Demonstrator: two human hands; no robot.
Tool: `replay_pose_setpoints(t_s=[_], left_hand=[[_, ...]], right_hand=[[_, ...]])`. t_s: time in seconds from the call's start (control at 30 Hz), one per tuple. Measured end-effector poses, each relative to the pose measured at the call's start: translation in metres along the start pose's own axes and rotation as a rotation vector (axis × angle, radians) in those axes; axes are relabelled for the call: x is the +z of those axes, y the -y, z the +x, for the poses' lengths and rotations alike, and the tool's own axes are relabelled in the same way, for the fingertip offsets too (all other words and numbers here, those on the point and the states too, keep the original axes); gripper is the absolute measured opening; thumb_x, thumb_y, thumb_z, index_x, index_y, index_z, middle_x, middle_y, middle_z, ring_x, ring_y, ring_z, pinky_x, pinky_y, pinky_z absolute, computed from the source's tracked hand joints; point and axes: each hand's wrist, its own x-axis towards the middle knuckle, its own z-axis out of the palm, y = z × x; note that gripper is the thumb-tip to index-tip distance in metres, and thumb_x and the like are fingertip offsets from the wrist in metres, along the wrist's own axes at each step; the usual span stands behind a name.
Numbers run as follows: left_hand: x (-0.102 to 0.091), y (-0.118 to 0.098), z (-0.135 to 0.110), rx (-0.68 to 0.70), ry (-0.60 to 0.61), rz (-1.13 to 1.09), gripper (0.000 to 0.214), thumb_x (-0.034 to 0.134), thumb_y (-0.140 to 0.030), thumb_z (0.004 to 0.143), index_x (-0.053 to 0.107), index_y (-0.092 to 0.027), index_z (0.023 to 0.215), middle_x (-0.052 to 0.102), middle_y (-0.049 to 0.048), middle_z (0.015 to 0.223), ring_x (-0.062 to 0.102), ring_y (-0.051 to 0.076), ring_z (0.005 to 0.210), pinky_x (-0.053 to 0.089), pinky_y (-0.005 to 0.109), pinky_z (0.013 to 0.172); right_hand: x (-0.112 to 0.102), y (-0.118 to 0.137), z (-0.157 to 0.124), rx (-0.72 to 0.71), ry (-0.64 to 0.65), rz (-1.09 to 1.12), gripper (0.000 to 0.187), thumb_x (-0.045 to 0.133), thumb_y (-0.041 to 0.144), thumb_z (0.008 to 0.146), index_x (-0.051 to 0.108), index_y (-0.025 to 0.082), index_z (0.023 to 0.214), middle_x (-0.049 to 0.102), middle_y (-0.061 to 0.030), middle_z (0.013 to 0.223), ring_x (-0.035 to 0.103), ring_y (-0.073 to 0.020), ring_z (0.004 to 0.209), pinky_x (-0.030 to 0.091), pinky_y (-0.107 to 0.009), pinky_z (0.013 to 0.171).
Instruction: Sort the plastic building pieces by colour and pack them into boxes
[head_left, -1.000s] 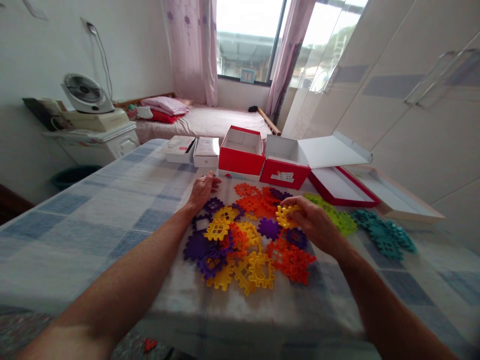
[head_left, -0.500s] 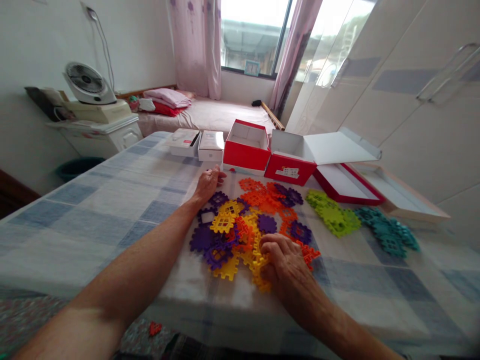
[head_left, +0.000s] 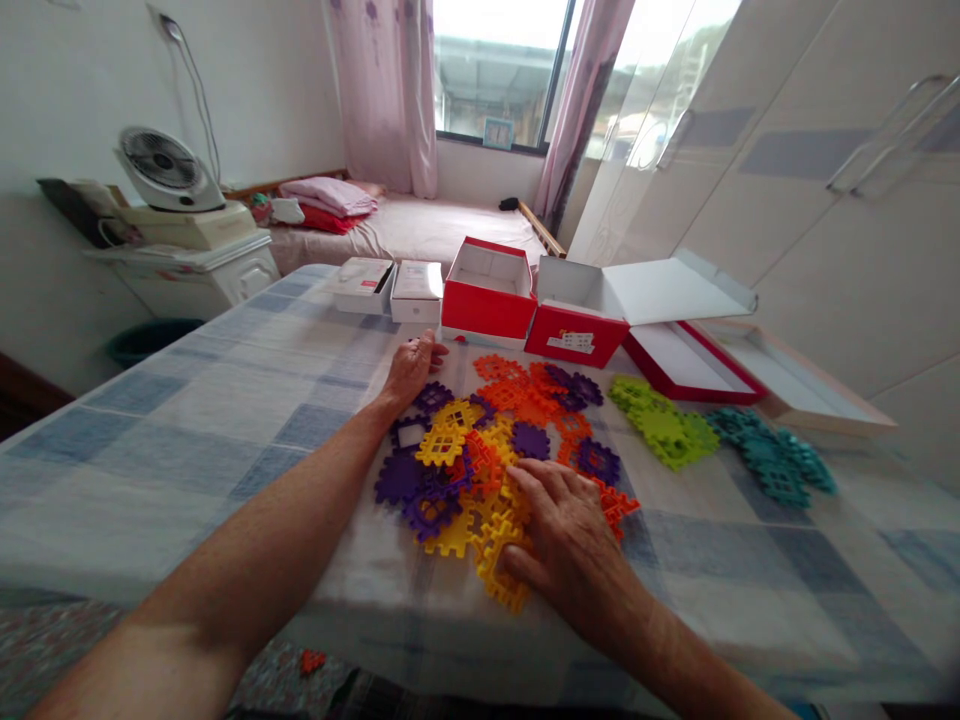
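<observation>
Checked tablecloth [head_left: 187,420] — bed [head_left: 420,225] behind.

Checked tablecloth [head_left: 187,420] covered the table; at its far edge stood two white boxes [head_left: 390,285], then an open red box [head_left: 487,295] and a second red box [head_left: 574,320] with its white lid flung back. Green pieces [head_left: 664,425] and teal pieces [head_left: 772,460] lay in separate heaps to the right, near a shallow red tray [head_left: 686,365]. A fan [head_left: 169,170] sat on a white cabinet [head_left: 202,270] at left; bed [head_left: 420,225], pink curtains [head_left: 386,95] and window [head_left: 495,65] lay behind.
</observation>
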Motion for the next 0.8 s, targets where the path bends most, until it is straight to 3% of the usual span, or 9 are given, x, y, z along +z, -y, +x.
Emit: replay_pose_setpoints(t_s=[0.17,0.37,0.47,0.67,0.8], left_hand=[[-0.001,0.002,0.0,0.012,0.005,0.002,0.062,0.039,-0.067,0.079,0.066,-0.012,0.072,0.068,0.0109,0.076,0.061,0.015,0.061,0.049,0.027,0.058],[0.0,-0.001,-0.001,0.005,-0.001,-0.001,0.063,0.038,-0.068,0.078,0.065,-0.012,0.07,0.068,0.0109,0.074,0.059,0.015,0.06,0.048,0.026,0.057],[0.0,-0.004,-0.002,-0.006,0.0,-0.002,0.063,0.039,-0.069,0.078,0.066,-0.012,0.07,0.068,0.0109,0.074,0.059,0.015,0.061,0.048,0.026,0.057],[0.0,-0.006,-0.003,-0.015,-0.005,-0.014,0.063,0.041,-0.069,0.077,0.066,-0.012,0.07,0.068,0.0105,0.073,0.06,0.016,0.061,0.048,0.027,0.057],[0.0,-0.006,-0.004,-0.004,-0.002,-0.014,0.062,0.041,-0.069,0.077,0.066,-0.012,0.069,0.068,0.0101,0.073,0.06,0.015,0.06,0.049,0.027,0.057]], right_hand=[[-0.003,0.003,0.006,-0.043,0.0,-0.056,0.05,0.058,0.019,0.073,0.051,0.015,0.122,0.059,-0.0107,0.117,0.05,-0.027,0.106,0.038,-0.045,0.093],[-0.003,0.001,0.006,-0.116,-0.018,-0.101,0.064,0.053,0.018,0.074,0.037,0.012,0.136,0.058,-0.0126,0.117,0.05,-0.028,0.104,0.041,-0.044,0.091],[-0.003,-0.002,0.008,-0.099,-0.064,-0.092,0.061,0.047,0.015,0.077,0.034,0.013,0.137,0.058,-0.0129,0.118,0.052,-0.0258,0.104,0.042,-0.043,0.09],[-0.001,-0.002,0.013,-0.085,-0.059,-0.141,0.044,0.044,0.014,0.082,0.046,0.016,0.126,0.061,-0.0105,0.11,0.055,-0.0247,0.098,0.044,-0.042,0.087],[0.001,-0.004,0.013,-0.124,-0.058,-0.174,0.047,0.041,0.009,0.082,0.044,0.014,0.128,0.063,-0.0102,0.107,0.056,-0.0235,0.095,0.045,-0.04,0.085]])
